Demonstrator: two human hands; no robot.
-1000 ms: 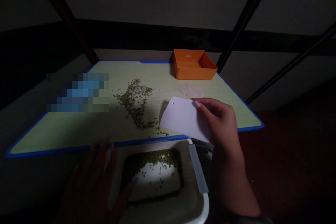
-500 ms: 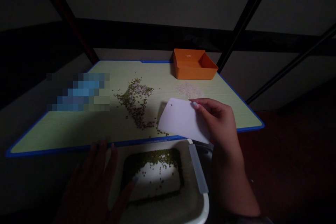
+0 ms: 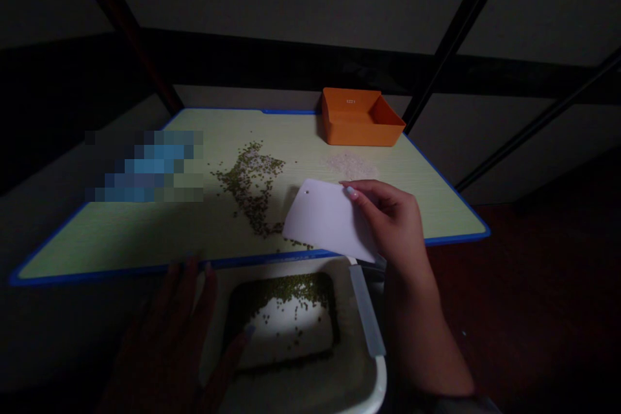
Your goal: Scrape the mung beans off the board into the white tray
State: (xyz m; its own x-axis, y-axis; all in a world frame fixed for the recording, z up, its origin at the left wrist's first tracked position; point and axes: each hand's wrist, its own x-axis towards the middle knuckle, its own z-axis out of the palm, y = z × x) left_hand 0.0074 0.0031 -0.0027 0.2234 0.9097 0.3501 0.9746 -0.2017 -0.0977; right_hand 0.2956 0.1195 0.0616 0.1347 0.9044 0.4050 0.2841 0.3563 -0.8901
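In the head view, pinched 1 white scraper (image 3: 325,220) between the thumb and fingers of the right hand (image 3: 392,220), over the near edge of the blue-edged tabletop (image 3: 427,200), just beside scattered greenish beans (image 3: 237,184). Had the left hand (image 3: 165,336) at the left side of 1 white bin (image 3: 380,378), fingers extended; could not tell whether gripping its wall. Saw more beans inside, plus 1 orange box (image 3: 361,136) behind pale grains (image 3: 352,163).

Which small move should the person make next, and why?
Probably draw the white scraper, held in the right grip, toward the board's blue near edge: some green grains lie between them, and the container just below holds similar grains.
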